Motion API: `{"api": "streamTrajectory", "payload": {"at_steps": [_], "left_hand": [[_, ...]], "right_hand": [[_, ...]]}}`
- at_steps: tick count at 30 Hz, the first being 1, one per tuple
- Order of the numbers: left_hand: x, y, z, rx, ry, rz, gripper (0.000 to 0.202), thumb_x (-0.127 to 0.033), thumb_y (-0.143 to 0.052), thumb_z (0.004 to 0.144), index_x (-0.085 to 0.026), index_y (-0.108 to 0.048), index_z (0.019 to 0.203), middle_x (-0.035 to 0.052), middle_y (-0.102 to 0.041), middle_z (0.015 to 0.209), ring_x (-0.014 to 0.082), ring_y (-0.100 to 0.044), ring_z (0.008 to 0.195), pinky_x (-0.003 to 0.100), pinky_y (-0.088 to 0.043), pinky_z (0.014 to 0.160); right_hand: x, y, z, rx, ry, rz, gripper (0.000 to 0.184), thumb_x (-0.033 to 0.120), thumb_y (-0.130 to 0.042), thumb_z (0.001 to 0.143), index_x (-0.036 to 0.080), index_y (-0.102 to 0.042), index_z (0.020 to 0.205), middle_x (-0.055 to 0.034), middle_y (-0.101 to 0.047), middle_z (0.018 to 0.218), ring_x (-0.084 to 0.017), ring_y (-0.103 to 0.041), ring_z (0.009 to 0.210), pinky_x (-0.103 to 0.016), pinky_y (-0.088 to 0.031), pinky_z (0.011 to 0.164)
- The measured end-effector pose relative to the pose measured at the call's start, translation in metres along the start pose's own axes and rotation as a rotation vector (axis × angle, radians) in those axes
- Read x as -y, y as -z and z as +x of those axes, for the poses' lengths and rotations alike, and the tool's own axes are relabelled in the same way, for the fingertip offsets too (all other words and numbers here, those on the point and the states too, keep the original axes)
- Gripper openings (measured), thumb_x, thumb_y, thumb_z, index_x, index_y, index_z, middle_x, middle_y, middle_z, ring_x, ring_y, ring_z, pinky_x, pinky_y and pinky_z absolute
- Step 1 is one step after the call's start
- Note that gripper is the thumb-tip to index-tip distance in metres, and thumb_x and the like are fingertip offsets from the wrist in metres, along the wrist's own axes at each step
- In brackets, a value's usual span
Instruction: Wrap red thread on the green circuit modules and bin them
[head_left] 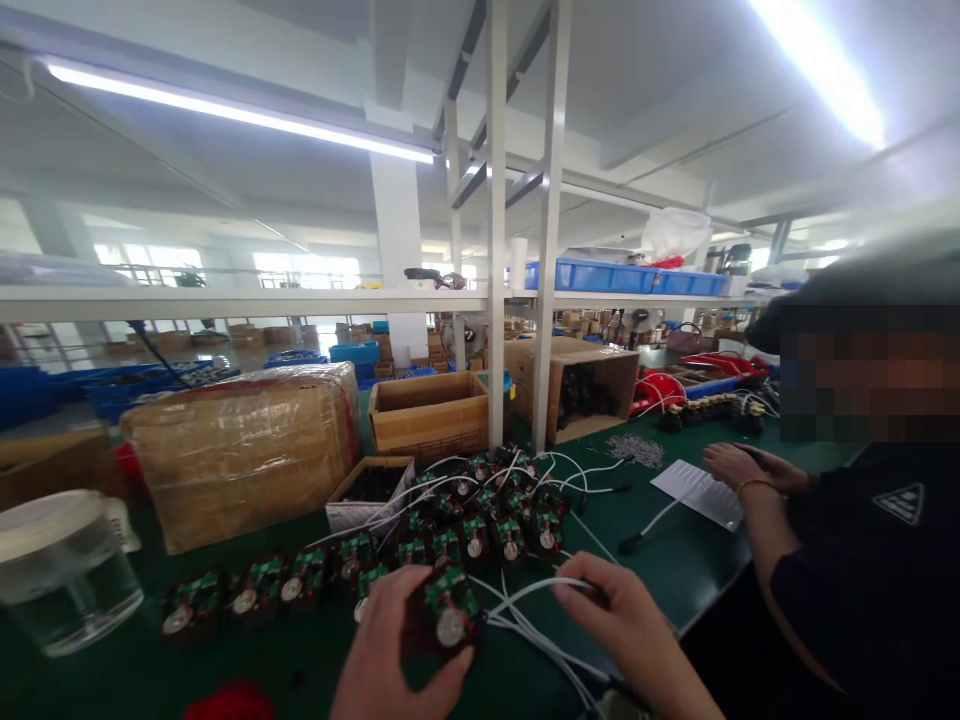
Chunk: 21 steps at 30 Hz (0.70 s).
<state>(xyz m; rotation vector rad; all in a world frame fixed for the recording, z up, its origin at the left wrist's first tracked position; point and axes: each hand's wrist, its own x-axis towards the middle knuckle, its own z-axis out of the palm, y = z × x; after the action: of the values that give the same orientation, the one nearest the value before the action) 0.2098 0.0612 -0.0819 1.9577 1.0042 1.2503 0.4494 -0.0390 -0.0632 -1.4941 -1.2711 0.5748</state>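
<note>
My left hand (382,650) is closed around a small black housing (451,612) with a green circuit board and a round silver part facing up. To its right, my right hand (626,625) pinches a white cable (536,588) between thumb and fingers. More white cables (544,650) cross loosely on the bench between and below my hands. Just beyond, several similar housings (472,540) stand in rows, with cables trailing among them. Whether the pinched cable joins the held housing cannot be made out.
A clear lidded jug (67,570) stands at left on the green bench (300,670). Behind are a taped carton (247,450), an open carton (431,410) and a small box of black parts (371,490). At right, a co-worker's hands (750,470) are over a white sheet (697,492).
</note>
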Motion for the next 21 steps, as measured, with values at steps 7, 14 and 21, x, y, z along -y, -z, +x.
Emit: {"api": "streamTrajectory", "payload": {"at_steps": [7,14,21], "left_hand": [[-0.05,-0.131,0.033,0.228,-0.276,0.222,0.053,-0.01,-0.06,0.069,-0.018,-0.052,0.121,0.0109,-0.055,0.122,0.0271,-0.055,0.117,0.041,-0.048,0.105],[-0.067,-0.212,0.067,0.26,-0.42,0.496,0.044,-0.014,-0.066,0.071,-0.013,-0.059,0.114,0.0129,-0.058,0.112,0.0334,-0.052,0.112,0.054,-0.036,0.108],[-0.054,-0.241,0.081,0.282,-0.424,0.596,0.041,-0.023,-0.07,0.076,-0.008,-0.062,0.113,0.0195,-0.065,0.112,0.0366,-0.053,0.117,0.057,-0.03,0.112]], "right_hand": [[-0.057,0.06,0.002,-0.38,-0.118,-0.038,0.043,0.062,-0.06,0.081,0.021,-0.072,0.081,-0.0007,-0.063,0.067,-0.019,-0.056,0.064,-0.025,-0.042,0.057],[-0.084,0.085,0.037,-0.475,-0.076,-0.285,0.042,0.056,-0.05,0.088,0.02,-0.072,0.088,-0.0045,-0.07,0.072,-0.024,-0.063,0.067,-0.03,-0.045,0.061],[-0.107,0.087,0.061,-0.467,-0.079,-0.43,0.039,0.051,-0.043,0.089,0.022,-0.068,0.089,-0.0083,-0.074,0.08,-0.026,-0.068,0.074,-0.032,-0.046,0.066]]}}
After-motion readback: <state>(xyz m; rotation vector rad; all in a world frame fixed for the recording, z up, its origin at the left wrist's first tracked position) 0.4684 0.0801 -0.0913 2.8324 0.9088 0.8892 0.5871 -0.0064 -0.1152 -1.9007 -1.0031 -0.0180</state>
